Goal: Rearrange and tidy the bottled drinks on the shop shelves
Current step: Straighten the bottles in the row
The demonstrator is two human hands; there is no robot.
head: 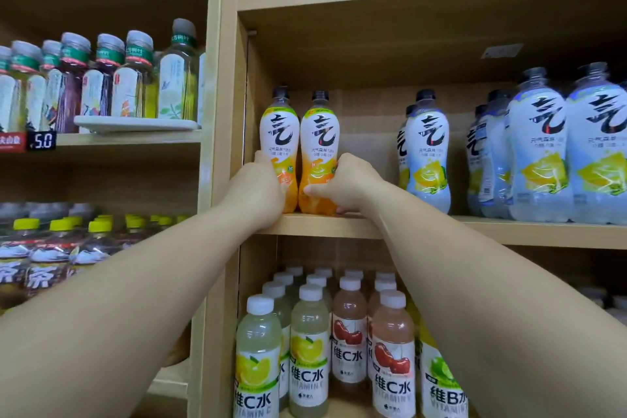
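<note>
Wooden shop shelf [509, 234], left end.
The left grip [258, 187] clamps the left orange bottle [279, 132], the right grip [349, 184] the right orange bottle [319, 141].

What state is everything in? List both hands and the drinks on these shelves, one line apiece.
left hand, grips the left orange bottle low down.
right hand, grips the right orange bottle low down.
left orange bottle, upright, capped, on the middle shelf.
right orange bottle, upright, capped, beside it.
lemon bottles, upright, capped, unheld.
vitamin bottles, upright, capped, in rows below.
tea bottles, upright, capped.
</note>
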